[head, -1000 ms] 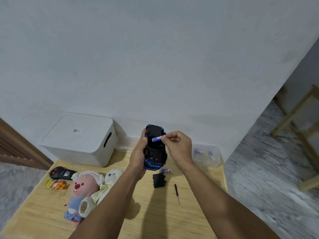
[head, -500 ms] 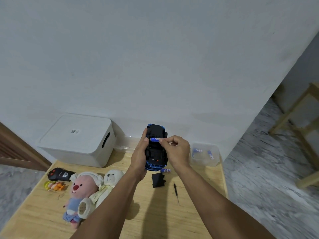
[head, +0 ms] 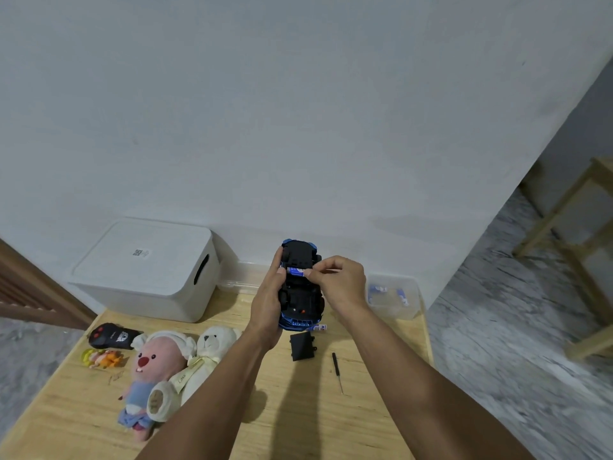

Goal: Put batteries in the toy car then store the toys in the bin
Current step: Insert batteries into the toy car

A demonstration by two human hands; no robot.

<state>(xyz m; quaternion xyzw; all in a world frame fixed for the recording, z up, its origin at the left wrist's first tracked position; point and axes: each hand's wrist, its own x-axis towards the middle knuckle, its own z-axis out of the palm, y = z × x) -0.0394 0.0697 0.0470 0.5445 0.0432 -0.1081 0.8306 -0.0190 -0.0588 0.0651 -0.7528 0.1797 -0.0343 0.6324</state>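
Blue plastic toy car (head: 300, 287), black underside up, held above pale wooden table (head: 374, 360) in head view. Left hand (head: 267, 305) wrapped around car's left flank, thumb up near front wheel. Right hand (head: 336, 282) pinching one blue cylindrical battery (head: 296, 270) at its right end, laying it crosswise into open bay on underside. Seating not confirmed; contacts too small to read.

Step judged: battery loading, early in task. Next move likely calls for pressing battery flat against spring, then fetching second blue battery (head: 319, 327) lying on table just below car. After that, black plastic compartment cover (head: 302, 346) and thin black screwdriver (head: 337, 371), both on table near right forearm, apart from each other.

Count: batteries two loose in sight, plus some blue ones, number unclear, inside clear plastic tub (head: 393, 295) at wall. Cover one. Screwdriver one. Plush toys two, pink beaver (head: 156, 366) touching cream bear (head: 207, 355). Black remote controller (head: 111, 335) one. Small yellow-orange figure (head: 102, 358) one. White lidded storage bin (head: 146, 268) one, lid on, at table's back-left corner.
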